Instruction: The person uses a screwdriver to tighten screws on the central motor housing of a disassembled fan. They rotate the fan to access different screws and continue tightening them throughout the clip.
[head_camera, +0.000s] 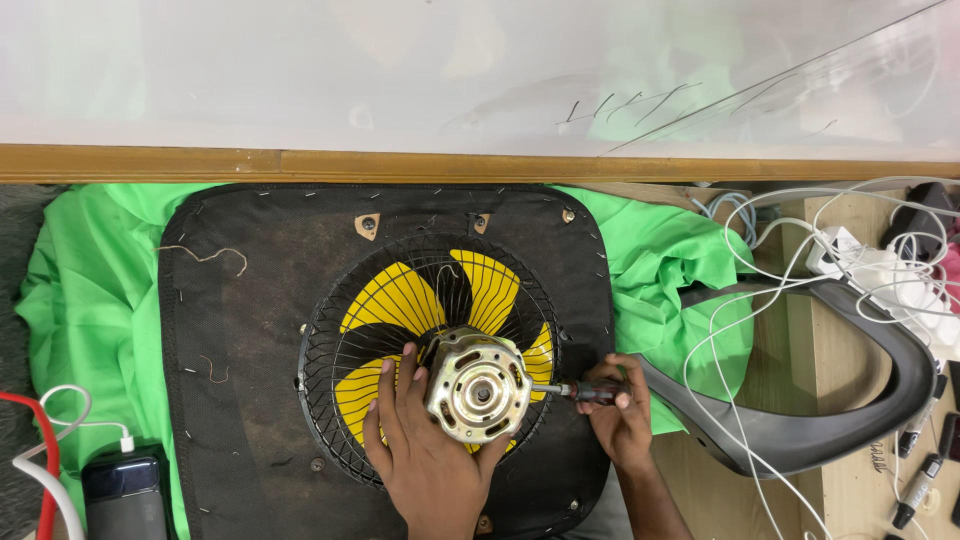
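A round metal fan motor (476, 385) sits on top of a black wire fan guard (340, 330) with yellow blades (396, 298) behind it. My left hand (420, 440) grips the motor's left and lower side. My right hand (620, 415) holds a screwdriver (578, 391) with a dark handle, its shaft pointing left against the motor's right edge. The fan lies on a black padded board (240, 330).
Green cloth (90, 290) lies under the board. A curved black plastic frame (860, 420) and tangled white cables (800, 300) lie at the right on a wooden surface. A power bank (125, 495) with a white cable is at bottom left. A wooden rail (400, 163) runs across the back.
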